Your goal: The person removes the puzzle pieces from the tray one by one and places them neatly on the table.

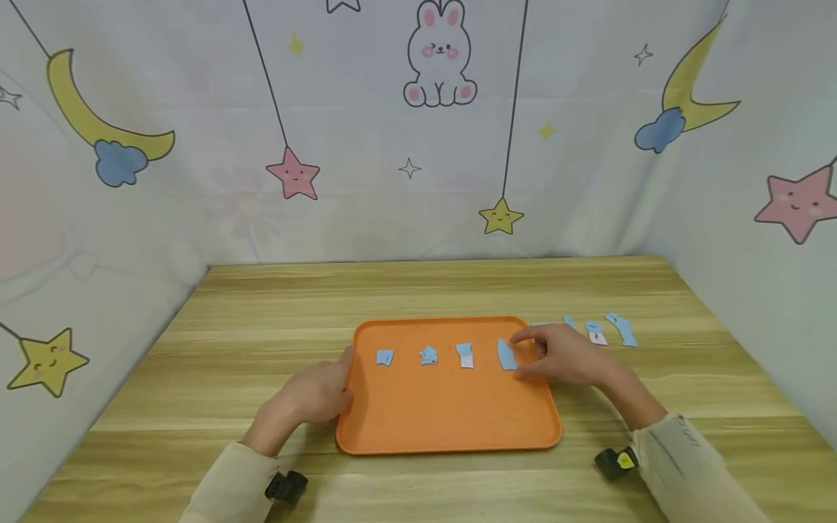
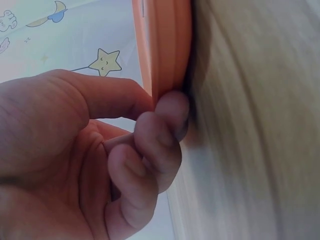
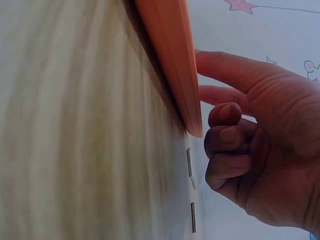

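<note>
An orange tray [image 1: 445, 414] lies on the wooden table, and my left hand [image 1: 320, 392] grips its left edge. In the left wrist view, thumb and curled fingers [image 2: 157, 137] meet at the tray's side. My right hand [image 1: 565, 354] reaches over the right rim. Its thumb and index finger are spread around a curved light-blue piece [image 1: 506, 354], fingertips right at its two ends; the right wrist view shows the other fingers [image 3: 227, 135] curled in. Left of that piece, in a row, are a blue-and-white piece [image 1: 465, 355], a jagged blue piece [image 1: 429, 355] and a small blue piece [image 1: 384, 357].
On the table past the tray's right side lie more pieces, among them a long blue one [image 1: 623, 329] and a blue-and-white one [image 1: 596, 333]. Some are partly hidden behind the right hand. A printed cloth [image 1: 366, 218] hangs behind the table and along both sides.
</note>
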`<state>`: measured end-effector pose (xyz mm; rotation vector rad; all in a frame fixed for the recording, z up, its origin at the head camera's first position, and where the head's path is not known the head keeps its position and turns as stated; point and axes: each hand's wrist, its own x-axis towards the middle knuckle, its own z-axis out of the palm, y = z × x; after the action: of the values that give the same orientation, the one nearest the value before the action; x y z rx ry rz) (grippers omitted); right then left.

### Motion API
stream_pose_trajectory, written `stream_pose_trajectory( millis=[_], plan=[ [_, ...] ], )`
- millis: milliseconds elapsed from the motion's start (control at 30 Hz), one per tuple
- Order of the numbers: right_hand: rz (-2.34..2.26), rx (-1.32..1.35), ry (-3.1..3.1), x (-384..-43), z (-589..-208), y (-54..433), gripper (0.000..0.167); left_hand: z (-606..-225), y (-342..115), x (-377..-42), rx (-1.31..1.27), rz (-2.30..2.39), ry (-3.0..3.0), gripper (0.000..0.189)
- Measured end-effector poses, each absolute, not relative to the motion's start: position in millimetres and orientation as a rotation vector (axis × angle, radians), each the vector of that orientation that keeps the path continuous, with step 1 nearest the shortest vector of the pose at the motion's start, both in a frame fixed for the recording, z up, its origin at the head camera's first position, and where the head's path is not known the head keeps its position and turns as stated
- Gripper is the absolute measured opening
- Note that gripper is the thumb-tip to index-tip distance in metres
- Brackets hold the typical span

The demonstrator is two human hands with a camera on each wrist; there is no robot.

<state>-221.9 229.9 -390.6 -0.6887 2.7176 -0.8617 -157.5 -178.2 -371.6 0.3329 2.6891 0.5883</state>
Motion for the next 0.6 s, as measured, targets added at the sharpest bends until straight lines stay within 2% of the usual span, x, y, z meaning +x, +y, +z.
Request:
stream_pose_trajectory(
  millis=[600],
  plan=[
    [-0.802, -0.701, 2.582, -233, -390, 231, 0.066, -372, -179, -158, 0.352, 0.530, 2.712, 0.075]
  ],
)
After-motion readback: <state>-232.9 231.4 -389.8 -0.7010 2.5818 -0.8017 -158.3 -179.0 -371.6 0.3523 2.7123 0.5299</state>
